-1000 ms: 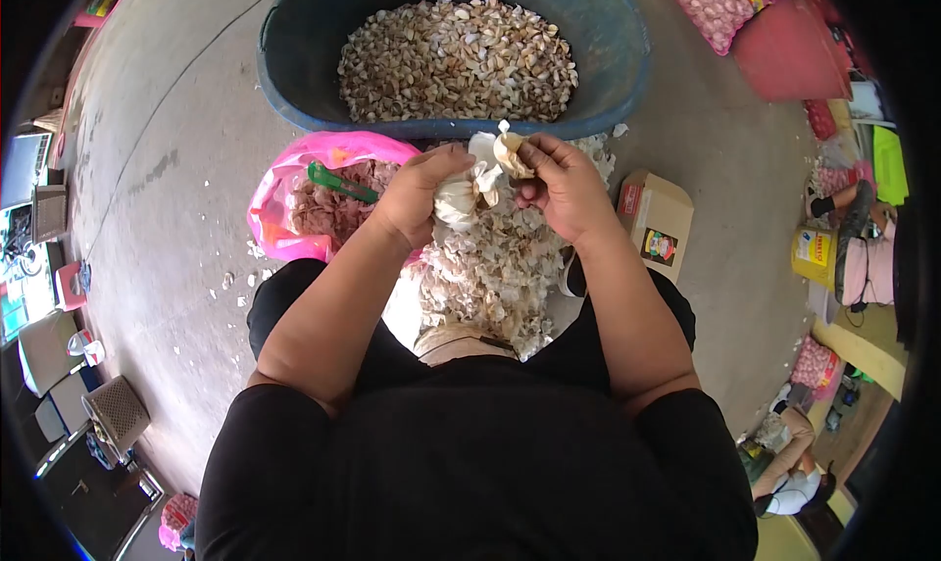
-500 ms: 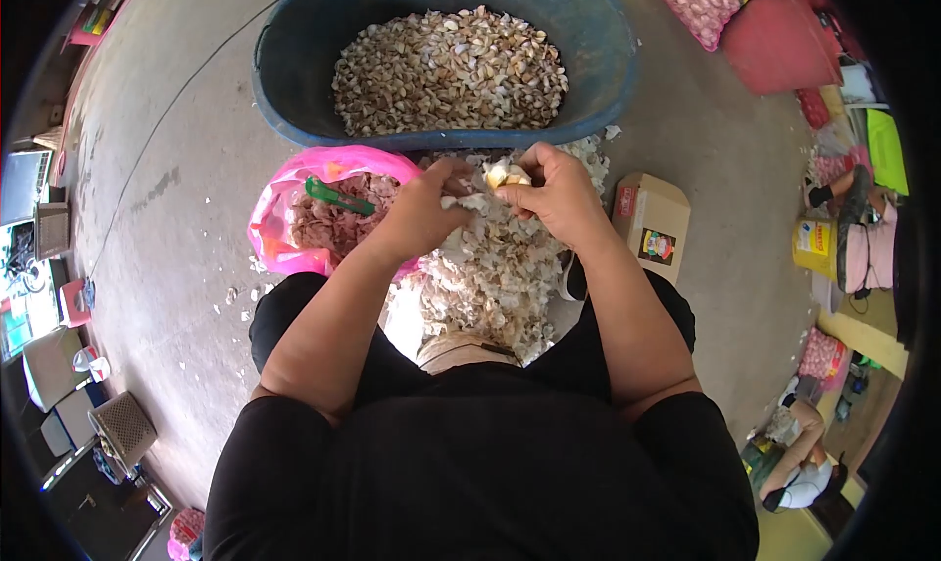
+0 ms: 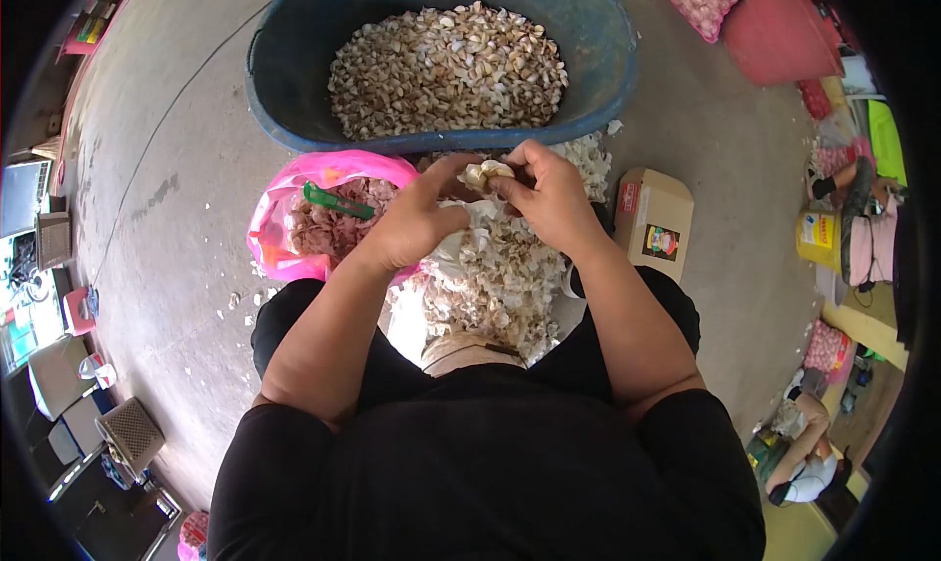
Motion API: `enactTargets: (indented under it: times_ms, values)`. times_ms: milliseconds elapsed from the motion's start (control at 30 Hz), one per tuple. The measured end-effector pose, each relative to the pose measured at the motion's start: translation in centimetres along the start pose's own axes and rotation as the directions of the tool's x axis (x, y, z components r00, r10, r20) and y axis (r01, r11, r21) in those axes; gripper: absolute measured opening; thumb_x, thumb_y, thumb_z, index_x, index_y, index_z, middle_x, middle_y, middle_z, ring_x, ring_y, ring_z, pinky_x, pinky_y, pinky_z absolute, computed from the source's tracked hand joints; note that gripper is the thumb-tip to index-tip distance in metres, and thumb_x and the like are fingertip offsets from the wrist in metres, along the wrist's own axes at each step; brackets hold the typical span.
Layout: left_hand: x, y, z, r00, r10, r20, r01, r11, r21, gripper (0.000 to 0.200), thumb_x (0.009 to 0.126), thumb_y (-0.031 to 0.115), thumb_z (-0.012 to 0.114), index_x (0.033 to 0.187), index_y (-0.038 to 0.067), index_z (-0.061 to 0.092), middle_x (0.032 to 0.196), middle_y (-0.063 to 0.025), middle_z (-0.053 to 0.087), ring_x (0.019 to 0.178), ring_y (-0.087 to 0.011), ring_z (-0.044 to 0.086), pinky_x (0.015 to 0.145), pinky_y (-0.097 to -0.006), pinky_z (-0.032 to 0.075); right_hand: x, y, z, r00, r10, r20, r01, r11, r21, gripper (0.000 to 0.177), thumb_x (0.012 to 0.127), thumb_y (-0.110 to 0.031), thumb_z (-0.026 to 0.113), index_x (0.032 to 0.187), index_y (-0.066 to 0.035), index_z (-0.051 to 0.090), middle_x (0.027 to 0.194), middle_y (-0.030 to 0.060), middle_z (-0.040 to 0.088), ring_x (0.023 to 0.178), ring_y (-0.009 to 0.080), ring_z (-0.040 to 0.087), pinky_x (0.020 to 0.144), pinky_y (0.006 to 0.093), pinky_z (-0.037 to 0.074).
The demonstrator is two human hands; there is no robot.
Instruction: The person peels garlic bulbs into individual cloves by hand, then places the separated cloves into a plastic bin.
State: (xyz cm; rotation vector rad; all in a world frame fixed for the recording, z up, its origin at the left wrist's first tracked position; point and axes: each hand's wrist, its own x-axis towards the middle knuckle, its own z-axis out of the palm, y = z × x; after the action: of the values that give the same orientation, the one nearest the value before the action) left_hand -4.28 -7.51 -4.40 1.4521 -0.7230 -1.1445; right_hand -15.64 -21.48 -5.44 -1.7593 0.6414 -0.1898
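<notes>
Between my two hands is a partly peeled garlic bulb (image 3: 487,175), its pale cloves showing. My right hand (image 3: 551,196) grips it, thumb and fingers closed on its right side. My left hand (image 3: 423,216) is curled against the bulb's left side, with its fingertips partly hidden behind it. Below them lies a heap of loose garlic skins (image 3: 500,277) between my legs. Just beyond the hands stands a large blue tub (image 3: 284,81) holding many separated garlic cloves (image 3: 446,76).
Left of my hands, a pink plastic bag (image 3: 270,208) holds reddish skins, with a green-handled cutter (image 3: 338,200) on top. To the right lies a cardboard box (image 3: 667,208). Farther right are a red tub (image 3: 779,37), a yellow bucket (image 3: 814,236) and a seated person (image 3: 809,463).
My hands have come closer together around the bulb, which has shifted slightly left and turned. My left fingers now reach its side.
</notes>
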Motion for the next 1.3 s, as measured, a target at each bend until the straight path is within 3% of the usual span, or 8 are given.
enactTargets:
  times_ms: [100,367,500,633,833,1000,1167,1300]
  values:
    - [-0.4,0.4,0.0,0.993,0.004,-0.114,0.051,0.88,0.473,0.052,0.071,0.014,0.059,0.119,0.002,0.041,0.092,-0.0132,0.059,0.084,-0.021,0.058,0.077,-0.0314,0.044,0.1,0.0,0.0,1.0,-0.005,-0.02,0.005,1.0,0.004,0.017,0.072,-0.008,0.065,0.079,0.001,0.053,0.07,0.0116,0.059,0.06,0.014,0.055,0.055,0.0281,0.044]
    - [-0.1,0.0,0.6,0.996,-0.012,-0.093,0.033,0.974,0.225,0.03,0.086,0.013,0.05,0.111,-0.001,0.048,0.088,-0.0055,0.057,0.077,-0.0096,0.052,0.069,-0.0243,0.044,-0.3,0.4,0.4,0.988,-0.106,0.113,0.105,0.994,0.014,0.016,0.077,-0.009,0.061,0.084,-0.001,0.049,0.063,0.0042,0.054,0.052,0.0114,0.052,0.047,0.0243,0.041]
    - [-0.3,0.1,0.5,0.988,-0.091,-0.122,0.071,0.985,-0.158,0.028,0.087,0.015,0.049,0.11,-0.002,0.05,0.088,-0.0049,0.057,0.079,-0.0092,0.052,0.071,-0.0235,0.043,-0.3,-1.7,-0.7,0.965,0.044,0.259,-0.162,0.876,0.455,0.011,0.082,-0.011,0.056,0.087,-0.004,0.05,0.065,0.0026,0.055,0.05,0.009,0.052,0.045,0.0216,0.042]
    - [-0.3,0.6,0.1,0.998,-0.042,-0.039,0.038,0.993,-0.108,0.03,0.084,0.017,0.052,0.106,-0.004,0.051,0.089,-0.008,0.059,0.082,-0.0124,0.054,0.073,-0.0254,0.043,-0.6,-2.1,-0.8,0.952,0.105,0.286,-0.257,0.782,0.568,0.013,0.082,-0.013,0.057,0.089,-0.005,0.051,0.068,0.0042,0.056,0.052,0.0096,0.054,0.046,0.0213,0.044]
    - [-0.3,0.0,0.1,0.997,0.052,-0.062,-0.021,0.908,0.418,0.025,0.084,0.016,0.055,0.104,0.001,0.052,0.088,-0.0047,0.056,0.084,-0.0131,0.052,0.076,-0.0272,0.041,-0.2,-1.8,-0.5,0.97,0.124,0.209,-0.196,0.909,0.368,0.012,0.081,-0.01,0.058,0.086,-0.003,0.05,0.067,0.0034,0.055,0.052,0.0075,0.052,0.047,0.0209,0.043]
    - [0.1,-0.3,0.7,0.995,0.045,-0.085,-0.026,0.978,0.208,0.031,0.084,0.024,0.055,0.103,0.0,0.053,0.088,-0.0087,0.059,0.082,-0.0137,0.054,0.074,-0.0272,0.043,-0.5,-1.0,0.1,0.985,-0.079,0.152,0.074,0.997,0.038,0.012,0.079,-0.006,0.06,0.082,-0.002,0.049,0.066,0.0025,0.054,0.051,0.0052,0.049,0.043,0.0187,0.039]
    - [-0.3,0.2,1.2,0.995,0.007,-0.095,-0.014,0.997,-0.076,0.026,0.088,0.022,0.049,0.103,0.001,0.053,0.086,-0.0028,0.057,0.08,-0.0085,0.05,0.072,-0.0238,0.041,-0.7,-1.9,-0.8,0.951,0.014,0.308,-0.136,0.915,0.38,0.006,0.082,-0.007,0.054,0.085,-0.004,0.05,0.068,0.0035,0.055,0.051,0.0059,0.049,0.045,0.0186,0.04]
    - [-0.3,-0.2,0.6,0.999,-0.012,-0.033,0.004,0.978,-0.209,0.025,0.09,0.021,0.045,0.102,0.002,0.053,0.089,-0.0018,0.055,0.083,-0.0082,0.048,0.075,-0.0239,0.04,-0.9,-2.1,-1.4,0.896,0.14,0.421,-0.408,0.634,0.657,0.01,0.084,-0.012,0.051,0.089,-0.003,0.052,0.069,0.0055,0.056,0.051,0.0078,0.051,0.046,0.0201,0.041]
